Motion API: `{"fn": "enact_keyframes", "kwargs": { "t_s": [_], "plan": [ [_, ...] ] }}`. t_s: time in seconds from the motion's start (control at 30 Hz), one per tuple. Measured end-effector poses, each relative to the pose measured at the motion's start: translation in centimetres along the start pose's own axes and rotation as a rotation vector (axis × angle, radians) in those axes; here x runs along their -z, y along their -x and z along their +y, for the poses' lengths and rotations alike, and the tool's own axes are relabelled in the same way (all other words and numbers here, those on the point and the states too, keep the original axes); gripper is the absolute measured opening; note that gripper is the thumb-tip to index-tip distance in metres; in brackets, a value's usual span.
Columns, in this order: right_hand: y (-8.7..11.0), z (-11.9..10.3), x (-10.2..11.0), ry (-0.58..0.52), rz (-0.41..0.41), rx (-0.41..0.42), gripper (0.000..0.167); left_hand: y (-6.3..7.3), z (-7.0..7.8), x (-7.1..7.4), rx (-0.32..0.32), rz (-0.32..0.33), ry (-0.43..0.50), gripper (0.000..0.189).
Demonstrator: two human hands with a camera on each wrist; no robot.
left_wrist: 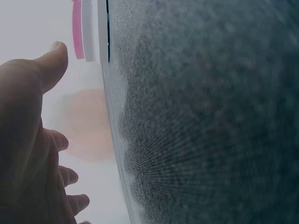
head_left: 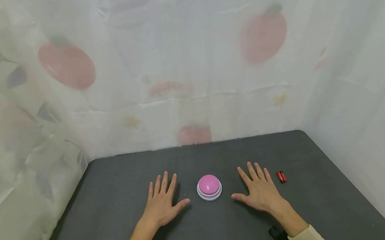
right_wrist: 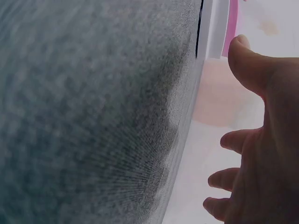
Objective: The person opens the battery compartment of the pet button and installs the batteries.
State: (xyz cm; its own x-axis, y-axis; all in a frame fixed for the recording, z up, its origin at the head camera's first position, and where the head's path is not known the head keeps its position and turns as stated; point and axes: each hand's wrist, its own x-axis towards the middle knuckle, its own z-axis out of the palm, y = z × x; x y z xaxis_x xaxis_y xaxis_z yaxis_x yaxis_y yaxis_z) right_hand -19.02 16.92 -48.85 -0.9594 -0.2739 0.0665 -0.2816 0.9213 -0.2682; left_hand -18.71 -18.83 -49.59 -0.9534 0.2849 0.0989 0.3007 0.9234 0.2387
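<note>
A round push button [head_left: 209, 185] with a pink dome and a white base sits mid-table between the two hands. To its left, my left hand [head_left: 162, 204] is spread palm down, thumb toward the button, holding nothing. On the other side my right hand [head_left: 261, 193] is spread the same way, also holding nothing. Both wrist views show gaps between the hands and the table surface. The pink and white button [left_wrist: 88, 32] shows beyond the left thumb, and the button's edge [right_wrist: 219, 28] appears past the right thumb. Two small red batteries [head_left: 281, 177] lie right of the right hand.
The dark grey table [head_left: 115, 181] has rounded far corners. A pale curtain [head_left: 186, 58] with fruit prints hangs behind its far edge, and more sheeting [head_left: 368, 99] closes in the right side. A leaf-patterned sheet [head_left: 14, 152] drapes along the left.
</note>
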Motion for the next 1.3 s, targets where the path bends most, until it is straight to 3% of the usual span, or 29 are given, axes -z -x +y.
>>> {"fn": "enact_keyframes", "kwargs": {
  "t_s": [0.13, 0.4, 0.97, 1.3],
  "plan": [
    [-0.1, -0.1, -0.1, -0.019, -0.015, 0.006, 0.096, 0.0, 0.1, -0.1, -0.002, -0.022, 0.004, 0.098],
    [-0.7, -0.5, -0.4, -0.091, -0.04, 0.022, 0.097, -0.5, 0.3, 0.0, -0.022, 0.001, 0.1, 0.094],
    [-2.4, -2.7, -0.5, -0.252, -0.063, 0.028, 0.094, -1.6, 1.8, -0.2, 0.004, -0.065, 0.426, 0.09],
    [-3.2, -3.6, -1.0, -0.346, -0.063, 0.053, 0.088, -2.4, 2.6, -0.4, 0.015, -0.049, 0.486, 0.088]
  ]
}}
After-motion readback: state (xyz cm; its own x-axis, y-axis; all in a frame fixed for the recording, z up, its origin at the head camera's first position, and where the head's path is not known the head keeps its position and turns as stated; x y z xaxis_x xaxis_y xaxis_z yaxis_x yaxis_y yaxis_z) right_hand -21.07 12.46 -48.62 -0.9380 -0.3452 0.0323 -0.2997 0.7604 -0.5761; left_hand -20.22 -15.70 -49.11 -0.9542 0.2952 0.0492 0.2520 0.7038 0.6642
